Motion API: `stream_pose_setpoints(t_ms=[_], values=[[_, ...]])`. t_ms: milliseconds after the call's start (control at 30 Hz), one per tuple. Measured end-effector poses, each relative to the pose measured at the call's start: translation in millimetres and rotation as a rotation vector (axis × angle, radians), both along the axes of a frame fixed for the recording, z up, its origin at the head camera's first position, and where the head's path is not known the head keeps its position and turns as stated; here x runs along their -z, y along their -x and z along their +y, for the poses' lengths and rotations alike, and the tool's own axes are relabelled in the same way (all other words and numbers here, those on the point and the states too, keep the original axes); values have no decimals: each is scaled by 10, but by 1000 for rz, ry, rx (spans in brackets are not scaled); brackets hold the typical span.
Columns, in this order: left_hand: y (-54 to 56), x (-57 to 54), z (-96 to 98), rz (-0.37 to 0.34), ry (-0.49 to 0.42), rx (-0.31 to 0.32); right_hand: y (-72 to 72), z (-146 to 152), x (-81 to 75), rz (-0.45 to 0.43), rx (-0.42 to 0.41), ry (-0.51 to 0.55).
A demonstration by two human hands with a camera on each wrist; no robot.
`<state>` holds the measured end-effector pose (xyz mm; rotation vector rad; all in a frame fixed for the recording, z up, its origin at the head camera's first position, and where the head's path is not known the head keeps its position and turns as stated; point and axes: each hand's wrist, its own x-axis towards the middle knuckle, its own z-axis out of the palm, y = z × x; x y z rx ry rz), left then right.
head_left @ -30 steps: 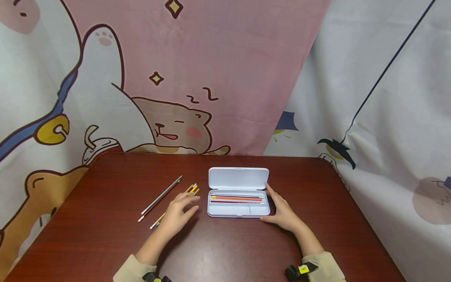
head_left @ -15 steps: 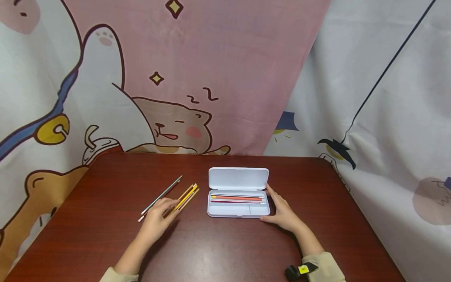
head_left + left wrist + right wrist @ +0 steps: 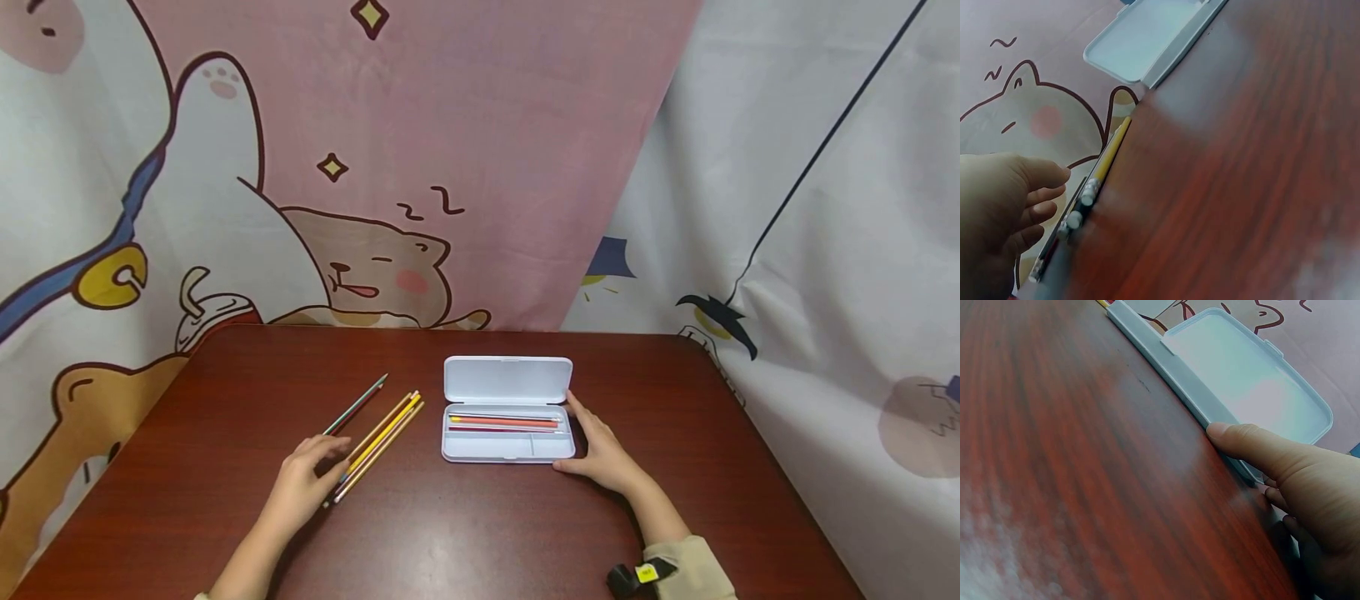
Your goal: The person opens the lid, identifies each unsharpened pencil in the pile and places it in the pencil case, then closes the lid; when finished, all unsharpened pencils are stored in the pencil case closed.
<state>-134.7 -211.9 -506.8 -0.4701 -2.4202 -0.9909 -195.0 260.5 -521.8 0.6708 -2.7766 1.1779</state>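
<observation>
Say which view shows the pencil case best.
The head view, since the open pencil case shows lid and compartments there. The left wrist view cuts it off at the top; the right wrist view shows lid and side, compartments hidden.

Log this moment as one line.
left grip: beside yellow pencils, contact unclear; right grip: holding pencil case at right end; lid: raised; green pencil: on table

We logged: even, moderate light; pale glare on the near table (image 3: 442,546); white bloom on the case lid (image 3: 1266,400); wrist views soft, hazy.
</observation>
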Motion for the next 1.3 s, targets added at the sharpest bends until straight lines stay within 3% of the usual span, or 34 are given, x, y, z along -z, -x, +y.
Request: stream_pose_setpoints(t_ms=[267, 667, 1033, 1300], values=[[-22, 56, -109, 4, 26, -5, -1, -12, -12, 13, 1, 2], [-16, 65, -112, -17, 49, -31, 10, -20, -36, 20, -4, -1], [-26, 55, -47, -114, 41, -76, -11, -11, -41, -19, 15, -3], [-41, 48, -44, -45, 44, -84, -17, -18, -48, -30, 15, -2]])
